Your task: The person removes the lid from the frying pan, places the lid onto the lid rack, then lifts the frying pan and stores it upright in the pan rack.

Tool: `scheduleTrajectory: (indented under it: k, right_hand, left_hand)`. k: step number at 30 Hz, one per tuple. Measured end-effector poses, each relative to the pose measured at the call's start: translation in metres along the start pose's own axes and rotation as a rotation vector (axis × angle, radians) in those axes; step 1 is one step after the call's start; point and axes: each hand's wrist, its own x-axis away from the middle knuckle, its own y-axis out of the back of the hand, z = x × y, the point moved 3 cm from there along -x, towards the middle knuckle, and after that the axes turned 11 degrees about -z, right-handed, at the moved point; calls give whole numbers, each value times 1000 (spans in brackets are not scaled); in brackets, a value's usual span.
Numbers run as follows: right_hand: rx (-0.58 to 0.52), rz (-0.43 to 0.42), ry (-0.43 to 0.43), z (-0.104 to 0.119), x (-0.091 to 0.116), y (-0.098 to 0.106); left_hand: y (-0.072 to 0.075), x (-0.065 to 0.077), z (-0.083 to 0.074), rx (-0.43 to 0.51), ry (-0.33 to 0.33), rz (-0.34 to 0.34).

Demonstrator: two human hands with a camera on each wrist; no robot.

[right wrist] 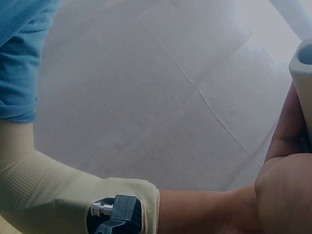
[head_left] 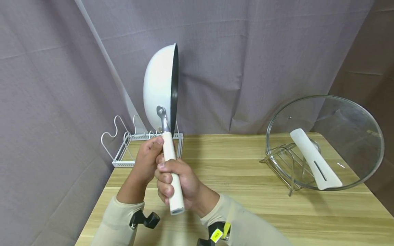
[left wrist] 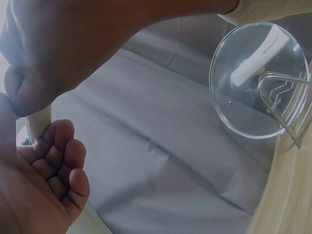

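Observation:
A white frying pan point(head_left: 158, 80) with a dark inside is held up edge-on in the head view, its opening turned to the right. My right hand point(head_left: 181, 181) grips the lower part of its cream handle point(head_left: 169, 147); the handle's end sticks out below that fist. Just above, my left hand point(head_left: 148, 155) holds the handle near the metal joint, thumb against its side. The left wrist view shows the left hand's point(left wrist: 46, 190) fingers curled at the handle point(left wrist: 40, 124). In the right wrist view, the handle's hollow end point(right wrist: 304, 56) shows beside the right palm.
A white wire rack point(head_left: 123, 163) stands at the table's back left, partly behind the pan and left hand. On the right, a glass lid point(head_left: 347, 147) with a long white handle leans in a metal wire stand point(head_left: 289, 186). Grey cloth point(head_left: 212, 68) hangs behind the wooden table point(head_left: 221, 153).

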Motion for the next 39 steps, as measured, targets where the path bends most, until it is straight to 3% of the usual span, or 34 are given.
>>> scheduleTrajectory:
  k: [39]
  right_hand:
    - [1, 9, 4, -1, -2, -1]
  left_hand:
    - [2, -1, -3, -15, 9, -16]
